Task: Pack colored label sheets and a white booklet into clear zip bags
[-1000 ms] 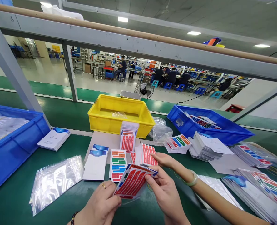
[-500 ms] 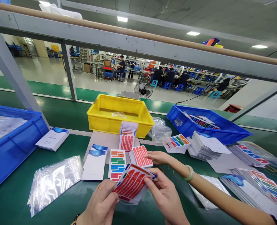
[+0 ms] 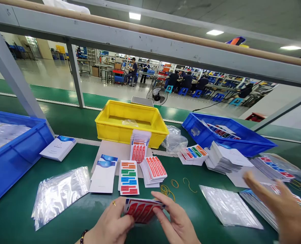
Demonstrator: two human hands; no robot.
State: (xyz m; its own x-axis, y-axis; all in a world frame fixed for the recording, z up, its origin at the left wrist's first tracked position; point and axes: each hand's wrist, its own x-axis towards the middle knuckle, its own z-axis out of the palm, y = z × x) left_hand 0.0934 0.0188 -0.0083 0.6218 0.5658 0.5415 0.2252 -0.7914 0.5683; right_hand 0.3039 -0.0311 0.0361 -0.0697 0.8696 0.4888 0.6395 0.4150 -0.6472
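Note:
Between my two hands is a thin bundle of label sheets (image 3: 142,210), red labels facing me, tilted so that its top edge shows. My left hand (image 3: 109,220), with a ring, pinches its left side. Thumb and fingers of my right hand (image 3: 177,220) are closed on its right end. Just beyond lie a stack of multicoloured label sheets (image 3: 129,178), a stack of red label sheets (image 3: 154,171) and white booklets with blue tops (image 3: 104,176). Yellow rubber bands (image 3: 167,192) rest near my right hand.
A co-worker's blurred hand (image 3: 280,203) is over the right side. Clear plastic bags (image 3: 61,196) lie at left, more bags (image 3: 229,206) at right. A yellow bin (image 3: 130,134) stands behind, with blue bins (image 3: 18,159) on the left and right. More label and booklet stacks (image 3: 224,157) sit at right.
The co-worker's hand has left the red label stack and moved right, uncovering rubber bands. My hands have lowered the bundle slightly and tipped it flatter.

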